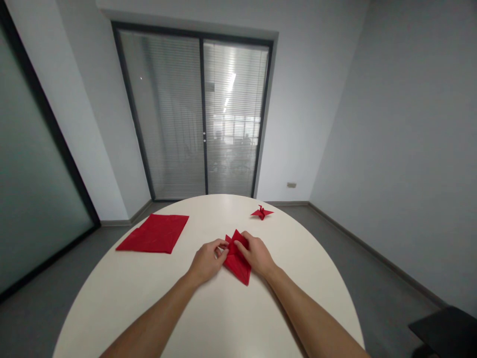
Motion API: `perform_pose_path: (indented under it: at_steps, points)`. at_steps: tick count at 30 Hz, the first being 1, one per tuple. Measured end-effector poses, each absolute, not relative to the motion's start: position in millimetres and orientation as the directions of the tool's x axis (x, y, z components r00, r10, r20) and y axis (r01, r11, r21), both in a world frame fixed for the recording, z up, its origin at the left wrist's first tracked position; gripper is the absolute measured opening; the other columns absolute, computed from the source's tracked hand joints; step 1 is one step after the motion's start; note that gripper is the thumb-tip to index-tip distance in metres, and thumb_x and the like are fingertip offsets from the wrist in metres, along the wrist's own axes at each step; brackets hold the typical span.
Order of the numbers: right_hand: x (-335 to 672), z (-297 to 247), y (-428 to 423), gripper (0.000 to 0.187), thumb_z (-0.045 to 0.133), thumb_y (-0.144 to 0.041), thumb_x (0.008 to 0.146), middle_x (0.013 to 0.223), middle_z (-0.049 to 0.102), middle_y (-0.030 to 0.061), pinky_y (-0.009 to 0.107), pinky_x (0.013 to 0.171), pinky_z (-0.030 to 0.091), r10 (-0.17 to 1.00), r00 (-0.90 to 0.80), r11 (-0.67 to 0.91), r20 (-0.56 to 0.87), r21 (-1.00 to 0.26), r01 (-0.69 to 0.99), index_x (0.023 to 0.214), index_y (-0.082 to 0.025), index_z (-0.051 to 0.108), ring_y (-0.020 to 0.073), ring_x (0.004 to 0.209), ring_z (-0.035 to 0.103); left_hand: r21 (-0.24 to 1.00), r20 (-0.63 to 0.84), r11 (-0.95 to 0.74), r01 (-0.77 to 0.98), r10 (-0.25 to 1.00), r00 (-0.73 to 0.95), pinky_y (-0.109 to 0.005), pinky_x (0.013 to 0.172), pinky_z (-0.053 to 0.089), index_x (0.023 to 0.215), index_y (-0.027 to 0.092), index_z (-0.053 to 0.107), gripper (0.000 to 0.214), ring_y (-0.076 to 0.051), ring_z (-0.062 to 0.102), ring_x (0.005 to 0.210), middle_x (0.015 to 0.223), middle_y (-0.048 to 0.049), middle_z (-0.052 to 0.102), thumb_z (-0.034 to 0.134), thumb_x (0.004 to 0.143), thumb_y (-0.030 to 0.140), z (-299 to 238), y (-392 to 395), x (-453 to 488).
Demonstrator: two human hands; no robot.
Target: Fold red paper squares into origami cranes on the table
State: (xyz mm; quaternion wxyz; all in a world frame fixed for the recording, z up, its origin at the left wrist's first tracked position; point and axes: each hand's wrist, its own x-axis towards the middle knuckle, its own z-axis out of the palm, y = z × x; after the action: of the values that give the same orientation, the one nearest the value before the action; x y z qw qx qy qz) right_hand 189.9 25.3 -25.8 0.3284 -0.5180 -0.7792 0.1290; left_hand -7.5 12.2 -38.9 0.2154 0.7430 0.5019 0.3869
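Observation:
A partly folded piece of red paper (238, 267) is between my two hands, near the middle of the round table. One corner points toward me, and pointed flaps stick up at its far side. My left hand (208, 258) pinches the paper's left edge between thumb and fingers. On the right side, my right hand (257, 253) grips the paper, its thumb lying on top and its fingers partly hidden behind a flap. Beyond my right hand stands a finished red paper crane (262, 213) with its wings spread.
Sheets of red paper (154, 233) lie at the left edge of the white round table (208, 323). A dark chair (447, 330) shows at the lower right. Behind the table are a glass door with blinds (167, 124) and grey walls.

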Motion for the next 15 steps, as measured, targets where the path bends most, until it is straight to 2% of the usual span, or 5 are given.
perform_pose_path:
  at_steps: [4, 10, 15]
  points:
    - [189.9, -24.8, 25.0, 0.019, 0.049, -0.037, 0.097, 0.072, 0.063, -0.0005, 0.025, 0.061, 0.031, 0.886, -0.266, 0.447, 0.379, -0.551, 0.705, 0.085, -0.022, 0.053, 0.0159, 0.064, 0.053, 0.735, 0.340, -0.388, 0.556, 0.920, 0.194, -0.027, 0.070, 0.048, 0.102, 0.023, 0.072, 0.023, -0.016, 0.065, 0.072, 0.088, -0.0017, 0.075, 0.058, 0.086, 0.031, -41.1, 15.8, -7.7]
    - [190.1, -22.6, 23.8, 0.019, 0.048, -0.037, 0.098, 0.079, 0.068, 0.0018, 0.027, 0.066, 0.038, 0.873, -0.307, 0.482, 0.378, -0.583, 0.654, 0.089, -0.022, 0.057, 0.0178, 0.071, 0.059, 0.818, 0.317, -0.381, 0.431, 0.924, 0.214, -0.028, 0.073, 0.050, 0.095, 0.018, 0.072, 0.020, -0.017, 0.065, 0.075, 0.086, -0.0034, 0.075, 0.059, 0.083, 0.028, -42.5, 21.6, -6.8]
    - [188.2, -20.1, 19.6, 0.024, 0.051, -0.038, 0.097, 0.097, 0.072, 0.0044, 0.030, 0.077, 0.046, 0.875, -0.320, 0.484, 0.364, -0.643, 0.593, 0.114, -0.024, 0.058, 0.0205, 0.086, 0.065, 0.764, 0.307, -0.367, 0.531, 0.930, 0.201, -0.026, 0.069, 0.047, 0.089, 0.021, 0.069, 0.014, -0.016, 0.065, 0.073, 0.081, -0.0005, 0.073, 0.057, 0.085, 0.026, -40.8, 16.5, -8.0]
